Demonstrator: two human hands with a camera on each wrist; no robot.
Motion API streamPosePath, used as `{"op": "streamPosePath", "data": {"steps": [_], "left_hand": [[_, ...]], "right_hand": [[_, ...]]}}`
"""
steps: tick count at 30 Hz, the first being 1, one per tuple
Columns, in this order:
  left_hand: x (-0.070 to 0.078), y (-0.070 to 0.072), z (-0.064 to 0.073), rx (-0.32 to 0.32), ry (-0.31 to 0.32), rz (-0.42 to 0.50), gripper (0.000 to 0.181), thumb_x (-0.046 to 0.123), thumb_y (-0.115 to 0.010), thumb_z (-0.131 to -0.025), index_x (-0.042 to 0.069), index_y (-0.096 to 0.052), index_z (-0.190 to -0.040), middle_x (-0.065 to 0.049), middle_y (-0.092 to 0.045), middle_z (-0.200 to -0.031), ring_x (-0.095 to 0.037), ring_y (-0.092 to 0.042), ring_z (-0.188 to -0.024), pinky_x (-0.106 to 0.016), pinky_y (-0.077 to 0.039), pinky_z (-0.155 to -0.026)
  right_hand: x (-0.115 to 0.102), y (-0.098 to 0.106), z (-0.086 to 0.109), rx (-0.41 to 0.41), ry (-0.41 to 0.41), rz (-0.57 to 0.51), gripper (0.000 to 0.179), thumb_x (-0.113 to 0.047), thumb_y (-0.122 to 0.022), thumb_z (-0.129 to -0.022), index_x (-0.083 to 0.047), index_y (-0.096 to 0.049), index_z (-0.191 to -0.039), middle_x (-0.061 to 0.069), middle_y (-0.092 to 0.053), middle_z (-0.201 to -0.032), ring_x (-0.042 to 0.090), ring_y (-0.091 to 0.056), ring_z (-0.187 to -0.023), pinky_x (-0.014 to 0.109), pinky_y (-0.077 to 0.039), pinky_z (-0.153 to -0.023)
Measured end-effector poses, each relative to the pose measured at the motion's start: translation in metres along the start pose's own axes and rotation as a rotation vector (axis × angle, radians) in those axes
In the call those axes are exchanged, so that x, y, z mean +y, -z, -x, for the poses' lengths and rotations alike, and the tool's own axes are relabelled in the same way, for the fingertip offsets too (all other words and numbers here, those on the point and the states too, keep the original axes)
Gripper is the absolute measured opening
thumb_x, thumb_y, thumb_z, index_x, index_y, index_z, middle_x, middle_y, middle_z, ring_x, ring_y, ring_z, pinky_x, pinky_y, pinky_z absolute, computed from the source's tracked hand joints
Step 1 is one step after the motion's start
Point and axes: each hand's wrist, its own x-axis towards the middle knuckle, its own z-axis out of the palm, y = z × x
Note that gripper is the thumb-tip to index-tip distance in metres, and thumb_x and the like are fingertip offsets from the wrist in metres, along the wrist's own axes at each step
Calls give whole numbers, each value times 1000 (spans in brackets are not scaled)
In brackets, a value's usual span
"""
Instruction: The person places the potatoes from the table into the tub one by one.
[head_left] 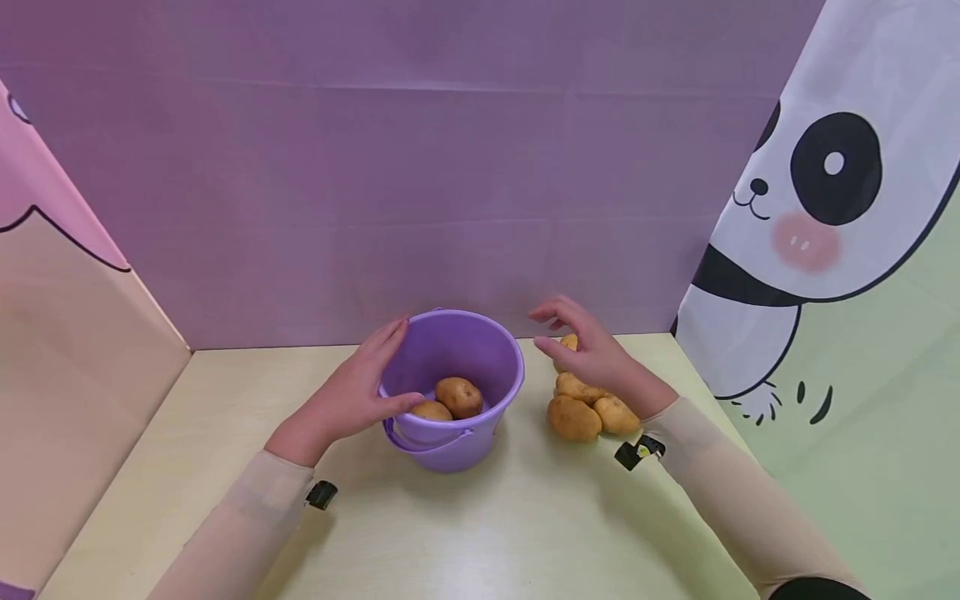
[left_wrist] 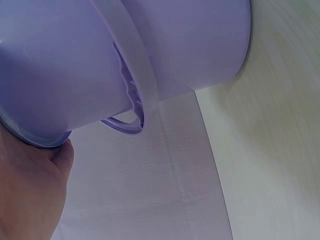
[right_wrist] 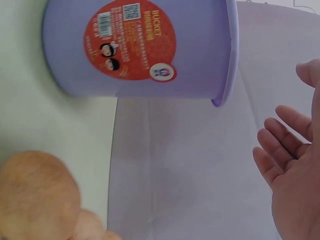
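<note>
A purple bucket (head_left: pixel 450 454) stands upright on the table, its handle hanging at the front. Two potatoes (head_left: pixel 459 397) show inside it. My left hand (head_left: pixel 356 396) grips the bucket's left rim, thumb over the edge and fingers along the outside; in the left wrist view the hand (left_wrist: pixel 32 185) meets the rim. My right hand (head_left: pixel 596 354) hovers right of the bucket with fingers loosely spread and holding nothing. Below it lie several potatoes (head_left: pixel 574 418), one partly hidden behind the hand. The right wrist view has the empty right hand (right_wrist: pixel 295 165) apart from the bucket.
The pale wooden table (head_left: pixel 480 542) meets a purple back wall (head_left: pixel 450 167). A panda-print panel (head_left: pixel 832 250) stands on the right, and a pink and beige panel (head_left: pixel 67 333) on the left. A red label (right_wrist: pixel 131 40) is on the bucket's right side.
</note>
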Motion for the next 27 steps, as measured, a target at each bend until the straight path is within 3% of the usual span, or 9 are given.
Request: {"op": "streamPosePath", "data": {"steps": [6,8,12,17,27], "left_hand": [[-1,0,0,-2,-3,0,111,50,-81,-95,-3,-23,-174,-20,-20,-182,-41,-19,-168,-65,-26,-131],[-2,0,0,-2,-2,-1,111,51,-81,-95,-3,-24,-174,-19,-20,-182,-41,-19,-168,-65,-26,-131],[-1,0,1,-2,3,-1,111,51,-81,-95,-4,-24,-173,-19,-20,-183,-41,-19,-168,-65,-25,-132],[0,0,2,5,0,-4,110,49,-82,-95,-5,-26,-172,-20,-21,-182,-42,-20,-168,-65,-25,-131],[-1,0,0,8,-13,8,109,48,-82,-95,-5,-26,-172,-21,-21,-182,-42,-20,-167,-65,-26,-131]], "right_hand": [[7,6,22,35,-23,-6,31,-4,-73,-104,-3,-70,-135,10,-67,-138,33,-61,-127,44,-53,-108],[8,8,28,39,-49,6,31,-6,-73,-104,-4,-69,-135,9,-67,-138,30,-62,-125,36,-52,-107],[12,10,38,43,-74,25,31,-8,-74,-105,-7,-69,-135,6,-67,-135,23,-60,-125,33,-52,-105],[18,8,50,45,-88,39,32,-10,-76,-104,-10,-69,-135,2,-66,-132,20,-60,-124,39,-53,-104],[29,-4,71,69,-141,37,34,-9,-82,-99,-9,-69,-130,6,-66,-135,31,-60,-129,51,-51,-111]]}}
